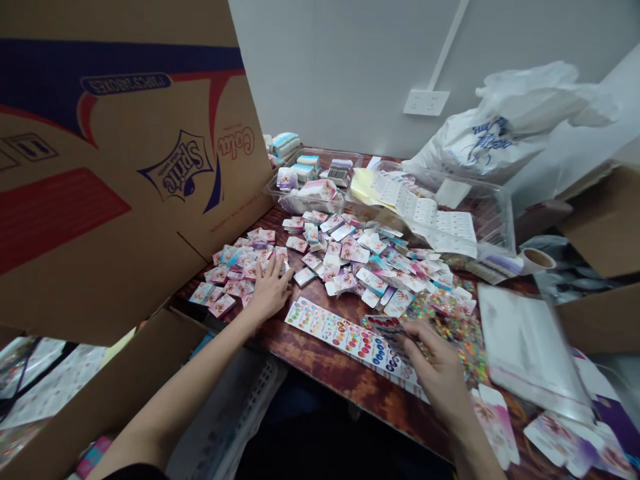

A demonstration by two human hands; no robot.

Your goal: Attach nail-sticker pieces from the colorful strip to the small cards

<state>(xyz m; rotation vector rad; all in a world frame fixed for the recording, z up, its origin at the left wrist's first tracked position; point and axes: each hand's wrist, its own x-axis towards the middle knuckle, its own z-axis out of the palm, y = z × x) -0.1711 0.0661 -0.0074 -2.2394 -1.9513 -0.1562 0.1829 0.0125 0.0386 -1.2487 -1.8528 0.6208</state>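
Note:
My left hand (271, 288) reaches onto a pile of small printed boxes (236, 265), its fingers apart and touching the boxes at the pile's right side. Between the thumb and fingers of my right hand (436, 360) is a small sticker card (384, 324) with red and dark ovals, tilted above the table. Below it lies a long row of overlapping sticker sheets (336, 328) with coloured ovals, along the table's front edge. A larger heap of flat little boxes (356, 252) spreads behind the row. Loose colourful confetti-like bits (463, 339) lie beyond my right hand.
A tall cardboard carton (150, 233) walls off the left. Clear plastic trays (493, 200) with boxes and paper sheets (425, 212) stand at the back. Clear plastic bags (525, 340), unfolded box cards (495, 420) and a cardboard roll (539, 259) are on the right, a white bag (480, 143) behind.

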